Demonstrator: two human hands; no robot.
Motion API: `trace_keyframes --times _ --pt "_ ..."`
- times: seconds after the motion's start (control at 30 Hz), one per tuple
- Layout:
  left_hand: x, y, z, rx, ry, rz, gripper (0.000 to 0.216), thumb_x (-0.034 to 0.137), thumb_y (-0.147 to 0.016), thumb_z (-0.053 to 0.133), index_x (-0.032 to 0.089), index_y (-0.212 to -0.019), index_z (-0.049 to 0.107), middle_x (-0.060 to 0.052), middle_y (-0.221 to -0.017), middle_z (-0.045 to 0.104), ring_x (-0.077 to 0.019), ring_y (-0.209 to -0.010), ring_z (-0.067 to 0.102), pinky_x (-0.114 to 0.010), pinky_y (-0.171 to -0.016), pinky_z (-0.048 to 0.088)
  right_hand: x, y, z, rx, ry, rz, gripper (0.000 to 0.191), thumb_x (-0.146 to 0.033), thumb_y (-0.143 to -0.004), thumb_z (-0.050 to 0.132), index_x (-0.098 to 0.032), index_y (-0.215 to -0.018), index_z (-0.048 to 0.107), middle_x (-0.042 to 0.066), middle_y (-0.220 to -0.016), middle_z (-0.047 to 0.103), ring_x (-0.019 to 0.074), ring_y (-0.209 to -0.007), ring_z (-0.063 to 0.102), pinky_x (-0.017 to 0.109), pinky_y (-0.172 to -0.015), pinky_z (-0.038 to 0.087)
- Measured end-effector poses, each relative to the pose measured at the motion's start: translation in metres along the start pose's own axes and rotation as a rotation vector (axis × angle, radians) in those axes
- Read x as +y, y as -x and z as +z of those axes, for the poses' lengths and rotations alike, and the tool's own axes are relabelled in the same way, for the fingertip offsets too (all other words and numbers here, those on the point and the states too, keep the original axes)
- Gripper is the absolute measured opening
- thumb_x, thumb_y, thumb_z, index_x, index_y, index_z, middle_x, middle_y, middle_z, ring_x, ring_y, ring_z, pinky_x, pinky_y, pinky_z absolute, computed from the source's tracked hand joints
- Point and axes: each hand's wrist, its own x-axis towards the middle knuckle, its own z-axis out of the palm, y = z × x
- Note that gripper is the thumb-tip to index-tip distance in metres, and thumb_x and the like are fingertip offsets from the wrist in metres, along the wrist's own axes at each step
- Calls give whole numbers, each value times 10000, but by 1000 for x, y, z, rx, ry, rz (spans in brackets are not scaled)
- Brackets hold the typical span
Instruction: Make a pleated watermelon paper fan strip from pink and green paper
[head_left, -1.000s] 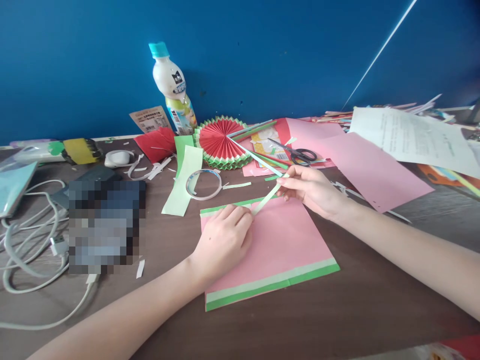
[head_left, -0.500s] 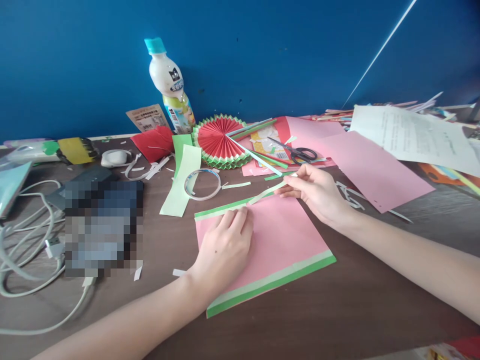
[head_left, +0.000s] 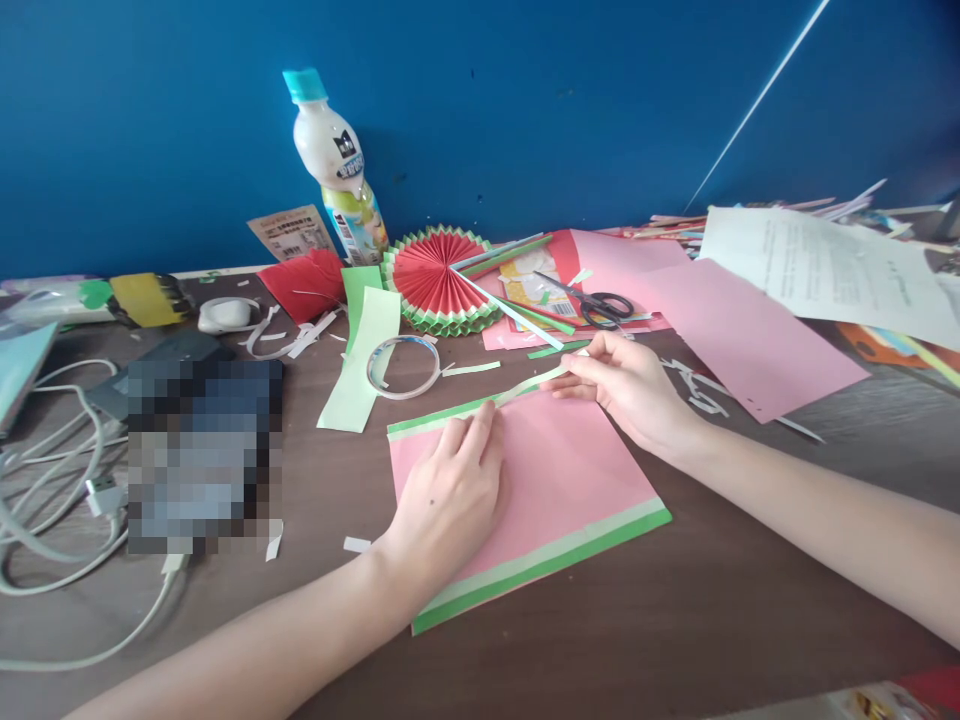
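A rectangular pink paper sheet with green-banded edges (head_left: 570, 460) is lying on the brown table (head_left: 570, 650); the left hand (head_left: 454, 480), unclenched, is pressing it, probably for steadiness, while the right hand (head_left: 628, 388) is pinching a thin pale-green paper strip (head_left: 525, 386) at the sheet's far edge, seemingly for alignment

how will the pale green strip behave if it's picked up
The pale green strip is probably floppy, since it curves slightly between the left hand and the right hand. Being narrow and paper-thin, it likely weighs little and may crease easily.
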Motion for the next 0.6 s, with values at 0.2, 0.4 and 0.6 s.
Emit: trace_keyframes --times 0.2,0.4,0.6 --pt "-1 2 3 6 45 5 387 140 -855 384 48 -1189 556 -132 -1220 588 -230 -900 545 -353 -804 507 0 0 0 -2 30 2 327 -267 -667 724 -180 -634 410 -34 -591 587 192 -669 694 298 -638 577" --pt "-2 2 4 22 3 22 389 147 -845 404 21 -1174 569 -125 -1178 619 -229 -856 553 -344 -768 515 -1 1 -1 -4 61 -3 331 -273 -666 722 -180 -631 406 -29 -588 584 190 -635 690 294 -600 575" --pt "0 2 1 -15 9 15 380 124 -856 382 54 -1187 555 -130 -1201 599 -232 -901 558 -354 -792 503 -1 2 0 -16 124 -8 289 -276 -689 703 -179 -658 433 -24 -609 584 175 -621 683 301 -605 574"
